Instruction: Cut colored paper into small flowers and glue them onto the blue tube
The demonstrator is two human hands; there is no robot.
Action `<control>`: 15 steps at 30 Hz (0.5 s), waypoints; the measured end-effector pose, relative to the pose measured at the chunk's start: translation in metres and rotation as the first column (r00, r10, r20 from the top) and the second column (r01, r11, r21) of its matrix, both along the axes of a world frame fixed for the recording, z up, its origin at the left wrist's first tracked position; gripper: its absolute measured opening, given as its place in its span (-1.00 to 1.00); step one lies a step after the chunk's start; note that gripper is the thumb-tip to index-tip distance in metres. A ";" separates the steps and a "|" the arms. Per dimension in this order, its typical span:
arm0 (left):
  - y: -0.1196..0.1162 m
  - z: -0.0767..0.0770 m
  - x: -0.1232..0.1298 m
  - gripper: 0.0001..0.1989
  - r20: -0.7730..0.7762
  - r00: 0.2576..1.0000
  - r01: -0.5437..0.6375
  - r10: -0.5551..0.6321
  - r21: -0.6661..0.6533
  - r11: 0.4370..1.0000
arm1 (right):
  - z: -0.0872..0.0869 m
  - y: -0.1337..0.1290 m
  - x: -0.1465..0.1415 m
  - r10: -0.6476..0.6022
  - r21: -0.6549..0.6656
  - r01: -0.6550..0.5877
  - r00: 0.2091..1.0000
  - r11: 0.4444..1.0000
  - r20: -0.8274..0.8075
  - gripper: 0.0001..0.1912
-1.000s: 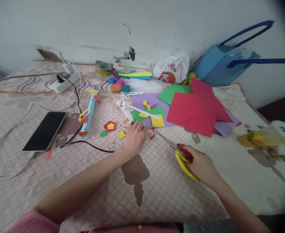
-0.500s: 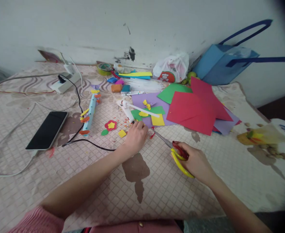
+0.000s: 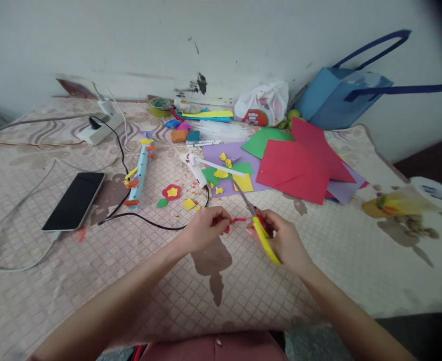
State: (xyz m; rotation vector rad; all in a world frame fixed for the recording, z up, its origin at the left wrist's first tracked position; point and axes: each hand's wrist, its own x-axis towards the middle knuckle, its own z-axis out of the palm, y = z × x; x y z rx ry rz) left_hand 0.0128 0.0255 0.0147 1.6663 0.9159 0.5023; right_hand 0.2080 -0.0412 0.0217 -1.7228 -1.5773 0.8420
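My left hand (image 3: pixel 206 228) pinches small red paper scraps (image 3: pixel 238 220) just above the tablecloth. My right hand (image 3: pixel 284 240) is wrapped round the yellow and red handles of a pair of scissors (image 3: pixel 264 238), its blades nearly closed and pointing away to the upper left. The right fingertips come close to the end of a red scrap; whether they touch it I cannot tell. Beyond my left hand lie a white glue gun (image 3: pixel 194 170) with a glue stick, a yellow square (image 3: pixel 189 203), and a red paper flower (image 3: pixel 171 192) with a yellow centre beside a green leaf (image 3: pixel 162 202).
Red sheets (image 3: pixel 296 168) overlap purple and green ones at right. A light-blue strip with orange and yellow pieces (image 3: pixel 141 173), a phone (image 3: pixel 74 200) and a black cord (image 3: pixel 149 223) are at left. A blue bag (image 3: pixel 328 100) and a plastic cup (image 3: pixel 390 203) stand further right.
My left hand has drawn back toward me, lifting the red scraps. The scissors have turned more upright and moved left, with my right hand closer to the left one.
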 end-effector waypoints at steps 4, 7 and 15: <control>-0.007 -0.004 -0.002 -0.85 0.048 0.998 0.045 -0.043 -0.039 0.998 | 0.005 0.004 -0.020 0.029 0.011 -0.028 0.997 1.000 -0.068 -0.77; -0.008 -0.007 -0.005 -0.87 0.187 0.982 0.075 -0.039 -0.188 0.979 | 0.006 0.003 -0.024 0.038 0.027 -0.038 0.999 0.999 -0.022 -0.76; -0.008 -0.005 -0.017 -0.84 0.317 0.926 -0.019 0.203 -0.498 0.867 | 0.013 -0.028 0.008 0.212 -0.184 -0.219 0.976 0.958 -0.054 -0.86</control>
